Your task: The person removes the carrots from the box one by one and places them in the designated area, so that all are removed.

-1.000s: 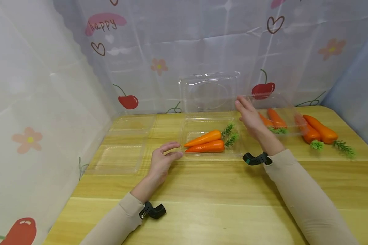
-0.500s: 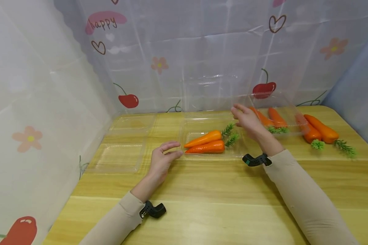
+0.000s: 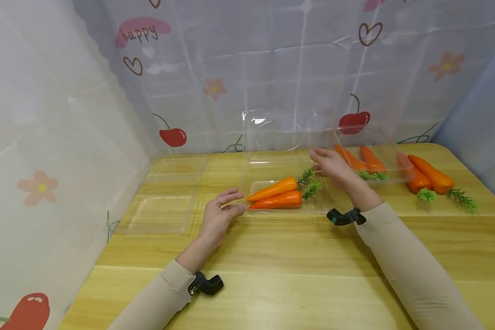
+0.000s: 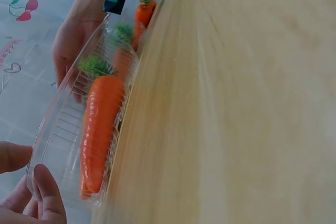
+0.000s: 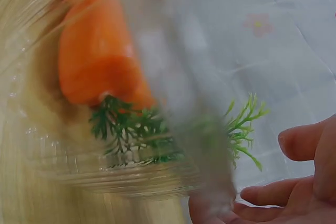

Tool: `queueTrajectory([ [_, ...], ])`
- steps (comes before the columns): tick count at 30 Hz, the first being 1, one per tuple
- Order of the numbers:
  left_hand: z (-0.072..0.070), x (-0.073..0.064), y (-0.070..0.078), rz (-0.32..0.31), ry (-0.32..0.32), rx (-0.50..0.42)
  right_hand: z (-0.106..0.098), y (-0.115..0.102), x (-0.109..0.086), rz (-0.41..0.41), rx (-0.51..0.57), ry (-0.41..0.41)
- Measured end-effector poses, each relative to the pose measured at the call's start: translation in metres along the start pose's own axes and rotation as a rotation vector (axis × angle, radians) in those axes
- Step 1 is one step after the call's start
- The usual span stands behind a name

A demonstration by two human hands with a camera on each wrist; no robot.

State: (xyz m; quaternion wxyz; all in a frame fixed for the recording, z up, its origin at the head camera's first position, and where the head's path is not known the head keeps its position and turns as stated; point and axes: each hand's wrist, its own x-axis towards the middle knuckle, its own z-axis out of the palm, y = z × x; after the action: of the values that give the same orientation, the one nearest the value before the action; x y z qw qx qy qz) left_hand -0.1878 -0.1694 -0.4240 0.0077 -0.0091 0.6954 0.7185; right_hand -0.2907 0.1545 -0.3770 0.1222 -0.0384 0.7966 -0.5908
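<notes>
In the head view a hinged clear plastic clamshell box (image 3: 286,212) stands mid-table, its transparent lid (image 3: 278,133) raised at the back. Two orange carrots (image 3: 274,189) with green tops lie inside, tips to the left. My left hand (image 3: 216,217) holds the box's left side; the left wrist view shows the rim between thumb and fingers. My right hand (image 3: 334,167) is at the back right corner, beside the lid. In the right wrist view its thumb stands apart from the fingers (image 5: 268,192), which overlap a blurred clear edge.
Another clear clamshell box (image 3: 161,215) lies open on the left. To the right, a tilted clear lid (image 3: 367,137) stands over more carrots (image 3: 371,159). Two carrots (image 3: 433,174) lie at the far right. A printed curtain (image 3: 272,68) backs the wooden table (image 3: 272,275).
My right hand has come down and slightly left along the lid's side. The lid's upper edge appears lower than a second ago. My left hand has stayed in place.
</notes>
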Motion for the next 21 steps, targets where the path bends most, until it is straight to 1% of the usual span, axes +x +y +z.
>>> queueTrajectory([
  [9, -0.001, -0.001, -0.001, -0.008, -0.004, -0.011, -0.001, -0.002, -0.003, 0.023, -0.019, -0.033],
  [12, -0.002, -0.001, -0.002, -0.009, -0.007, -0.026, -0.001, -0.005, -0.003, 0.023, -0.038, -0.023],
  [15, -0.001, -0.001, -0.003, -0.003, -0.007, -0.028, -0.002, -0.008, -0.004, 0.005, -0.072, 0.007],
  [21, -0.002, -0.001, -0.002, -0.003, -0.006, -0.033, -0.003, -0.018, -0.007, -0.074, -0.225, 0.128],
])
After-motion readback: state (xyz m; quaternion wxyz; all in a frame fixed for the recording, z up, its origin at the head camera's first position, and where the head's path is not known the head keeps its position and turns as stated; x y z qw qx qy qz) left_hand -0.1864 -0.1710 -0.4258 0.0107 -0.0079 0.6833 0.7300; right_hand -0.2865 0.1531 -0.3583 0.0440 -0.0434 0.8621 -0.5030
